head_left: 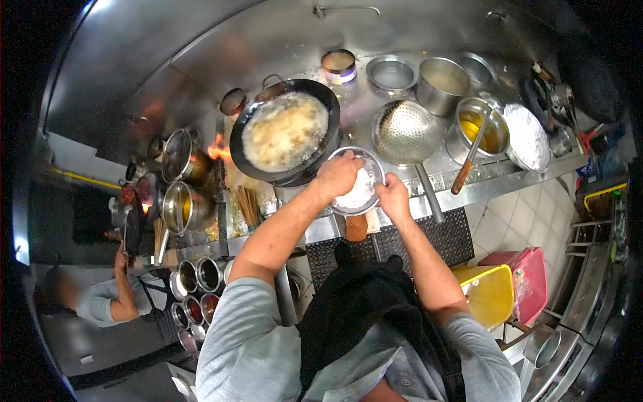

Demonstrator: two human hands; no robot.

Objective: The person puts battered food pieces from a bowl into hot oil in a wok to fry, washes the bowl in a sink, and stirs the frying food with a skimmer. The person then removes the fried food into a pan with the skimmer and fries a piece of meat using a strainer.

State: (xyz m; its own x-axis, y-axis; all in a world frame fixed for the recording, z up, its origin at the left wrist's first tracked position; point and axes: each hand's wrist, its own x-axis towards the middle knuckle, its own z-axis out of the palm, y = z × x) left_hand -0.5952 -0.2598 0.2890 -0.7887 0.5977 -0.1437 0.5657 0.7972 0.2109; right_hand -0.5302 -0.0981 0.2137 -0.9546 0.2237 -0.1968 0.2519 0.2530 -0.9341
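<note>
Both hands at a bowl of white powder beside a bubbling wok

The round, shallow metal bowl (380,175) is over the front edge of the stainless-steel counter (318,231), near the right side of the large black wok (333,110). Fine, matte white powder (362,191) covers much of its inside, uneven and loose-looking, with greyish metal showing near the rim.

The right hand (393,194) has its grip closed on the bowl's right rim. The left hand (338,175) reaches over the left side, fingers bent inside the rim; whether its grip is wide or narrow I cannot tell, nor whether it pinches any powder.

In the wok, pale golden, foaming liquid (286,130) bubbles around contents too blurred to make out. Orange flame (218,147) shows at its left. Right of the bowl lies a round, perforated metal strainer (405,130) with a long handle. Farther right, a metal pot of yellow oil (455,137) holds a wooden-handled ladle (473,154). Another person (110,305) works at the far left.
</note>
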